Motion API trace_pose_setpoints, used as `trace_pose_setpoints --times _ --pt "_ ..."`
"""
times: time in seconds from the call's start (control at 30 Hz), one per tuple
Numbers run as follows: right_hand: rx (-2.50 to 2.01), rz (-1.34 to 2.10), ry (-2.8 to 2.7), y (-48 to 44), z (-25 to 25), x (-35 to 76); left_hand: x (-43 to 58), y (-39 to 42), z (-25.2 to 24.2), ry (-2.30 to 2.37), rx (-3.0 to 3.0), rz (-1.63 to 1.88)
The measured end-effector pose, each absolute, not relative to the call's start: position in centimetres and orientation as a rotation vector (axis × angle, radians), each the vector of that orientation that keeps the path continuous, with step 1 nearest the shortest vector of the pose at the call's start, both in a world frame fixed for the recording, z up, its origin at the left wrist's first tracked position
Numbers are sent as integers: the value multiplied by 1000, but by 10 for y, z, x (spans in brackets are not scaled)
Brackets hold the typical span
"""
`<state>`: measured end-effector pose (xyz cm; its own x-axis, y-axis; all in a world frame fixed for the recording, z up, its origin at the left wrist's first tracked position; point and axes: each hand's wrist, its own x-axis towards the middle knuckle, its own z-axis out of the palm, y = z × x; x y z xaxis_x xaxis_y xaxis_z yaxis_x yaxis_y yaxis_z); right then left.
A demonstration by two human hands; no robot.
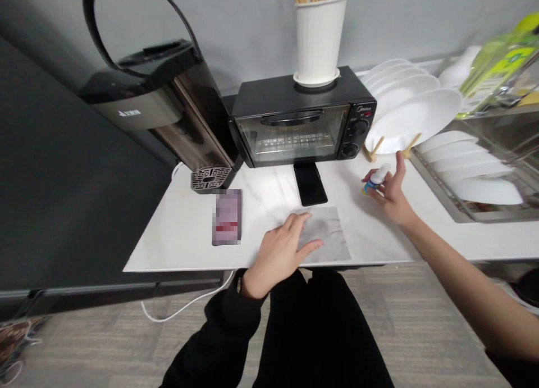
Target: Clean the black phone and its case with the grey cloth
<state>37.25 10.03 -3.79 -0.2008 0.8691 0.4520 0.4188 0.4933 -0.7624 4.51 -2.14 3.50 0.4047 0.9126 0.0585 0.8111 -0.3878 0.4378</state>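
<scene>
On white countertop [181,231], left hand [280,253] rests open on flat grey cloth [330,239]; right hand [391,200] grasps small white blue-labelled bottle [376,179].

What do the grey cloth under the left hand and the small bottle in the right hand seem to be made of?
The cloth under the left hand looks like thin matte grey fabric, perhaps microfibre: it lies flat with soft creases. The bottle in the right hand seems plastic, smooth white top and blue label, though it is too small to be sure.
</scene>
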Motion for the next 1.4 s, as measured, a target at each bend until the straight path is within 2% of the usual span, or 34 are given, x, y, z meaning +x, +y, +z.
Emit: trace_pose_setpoints --times 0.2,0.3,0.43,0.6,0.8,0.97,1.1,1.4 --pt "-1202 565 -1659 128 -55 375 76 63 35 1943 2309 260" --pt "-1335 433 -1525 127 -61 377 100 99 28 2099 2201 129" --pt "-1440 237 -1327 101 -61 376 117 122 19 2106 2199 37" --pt "-1327 153 -1402 56 -46 365 84 126 24 1917 2287 -52" --pt "-1139 575 -1799 83 -34 312 37 128 37 1572 2490 -35" --pt "-1148 851 -1589 141 -35 267 35 118 33 1427 2658 182" --pt "-1116 1137 -1397 152 -37 260 39 111 26 1397 2816 396" --pt "-1106 1355 -1032 141 -40 261 45 102 26 1349 2974 379"
